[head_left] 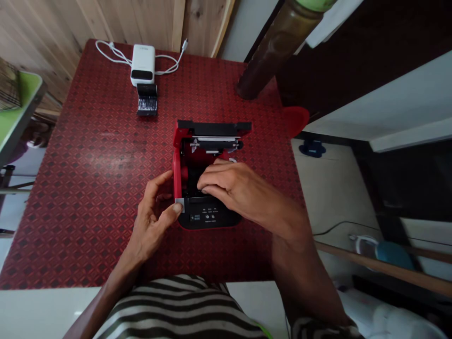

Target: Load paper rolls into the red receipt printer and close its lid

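Observation:
A small red and black label printer (pixel 212 212) sits on the table with its lid (pixel 215 128) tipped up, showing the inside. My left hand (pixel 153 212) steadies it at the left, its thumb pressed on the front left corner and its fingers along the red side wall. My right hand (pixel 229 183) reaches down into the printer's open compartment from the right. The fingers of that hand are drawn together; whatever they pinch, if anything, is hidden beneath them.
On the red patterned table (pixel 88 202), a white power bank (pixel 143 61) lies at the back with a white cable (pixel 169 68). Beside it is a small black, shiny-faced item (pixel 147 100). A tall dark bottle (pixel 268 52) stands at the back right corner.

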